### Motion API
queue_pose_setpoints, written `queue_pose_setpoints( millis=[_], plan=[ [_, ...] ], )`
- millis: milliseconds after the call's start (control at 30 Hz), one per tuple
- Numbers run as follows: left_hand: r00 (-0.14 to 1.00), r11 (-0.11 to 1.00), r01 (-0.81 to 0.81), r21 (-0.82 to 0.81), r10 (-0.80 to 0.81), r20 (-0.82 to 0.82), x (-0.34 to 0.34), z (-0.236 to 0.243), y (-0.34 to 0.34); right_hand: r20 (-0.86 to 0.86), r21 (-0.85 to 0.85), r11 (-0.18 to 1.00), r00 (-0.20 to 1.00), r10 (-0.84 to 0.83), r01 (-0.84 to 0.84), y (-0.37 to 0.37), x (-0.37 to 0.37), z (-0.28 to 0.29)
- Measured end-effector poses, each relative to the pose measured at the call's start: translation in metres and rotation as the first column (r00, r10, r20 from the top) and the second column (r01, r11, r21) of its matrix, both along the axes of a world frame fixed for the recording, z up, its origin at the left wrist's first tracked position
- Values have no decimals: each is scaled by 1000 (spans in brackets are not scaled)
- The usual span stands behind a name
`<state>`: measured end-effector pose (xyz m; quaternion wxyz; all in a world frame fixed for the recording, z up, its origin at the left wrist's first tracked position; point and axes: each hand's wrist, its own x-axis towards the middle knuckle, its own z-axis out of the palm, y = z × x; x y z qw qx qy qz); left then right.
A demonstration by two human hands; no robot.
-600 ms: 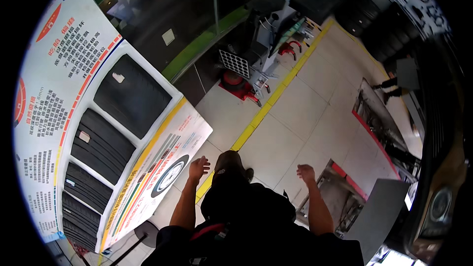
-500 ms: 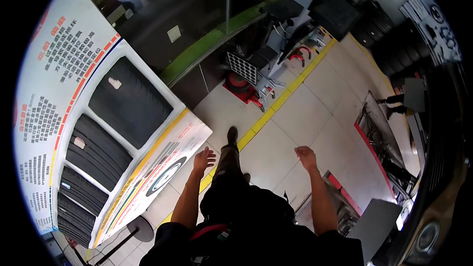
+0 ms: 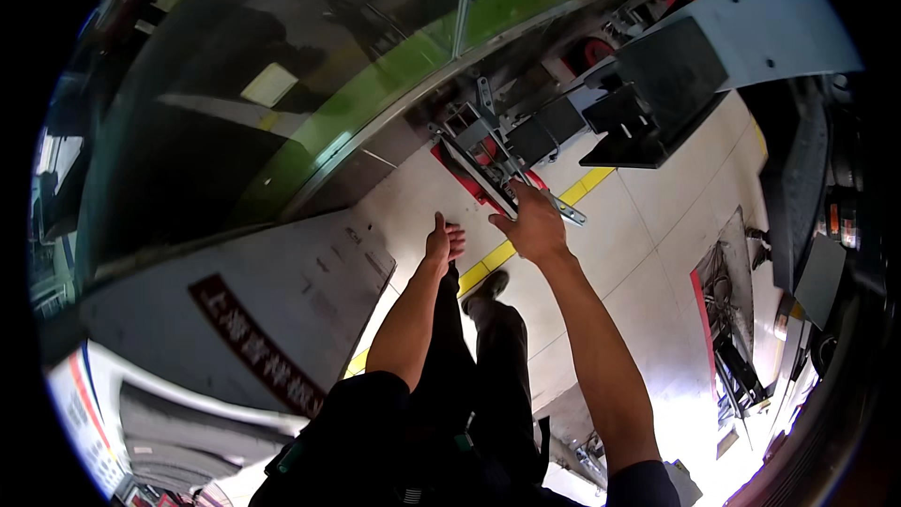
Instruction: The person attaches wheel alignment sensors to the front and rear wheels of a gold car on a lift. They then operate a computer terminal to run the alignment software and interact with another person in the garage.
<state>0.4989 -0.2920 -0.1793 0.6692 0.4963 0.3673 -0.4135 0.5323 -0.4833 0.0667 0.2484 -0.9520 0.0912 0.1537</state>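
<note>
My right hand [image 3: 537, 228] reaches forward to the near edge of a metal frame with a dark flat panel [image 3: 476, 169], thumb and fingers apart. It overlaps the panel's end in the head view; whether it touches cannot be told. Metal bars [image 3: 560, 205] of a clamp-like bracket jut out just beyond the fingers. Below it lies a red base [image 3: 458, 173] on the floor. My left hand [image 3: 445, 242] hangs lower, thumb raised and fingers loosely bent, holding nothing. It is nearest to the corner of a grey display board [image 3: 310, 277].
A glass wall with a green band [image 3: 375, 84] runs along the far left. To the right stand a black tray-like shelf [image 3: 657, 94] and a blue-grey post [image 3: 779, 28]. Yellow tape [image 3: 493, 263] crosses the tiled floor. A red-edged floor recess [image 3: 718, 319] lies at right.
I have stepped forward and turned toward the metal frame, which is now close. My right hand has stretched out to it. The tyre display has moved back to the lower left.
</note>
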Motion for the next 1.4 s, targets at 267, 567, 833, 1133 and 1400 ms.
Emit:
queue_pose_setpoints(
  millis=[267,567,833,1133,1400],
  plan=[
    [966,937,-257,-236,239,-104,73,-121,-73,-126,-32,999,992,26,-30,17,55,-69],
    [909,799,-417,-433,354,-221,76,-138,-112,-298,-87,991,951,75,-105,12,68,-68],
    [959,921,-276,-275,246,-140,100,-7,-111,-244,-25,997,968,60,-69,-58,99,-13],
    [925,840,-379,-389,356,-133,31,36,-61,-318,48,994,942,108,-98,-20,5,88],
    [923,653,-381,-654,313,-225,-57,79,7,-258,80,994,961,99,-81,32,-180,155]
  ],
)
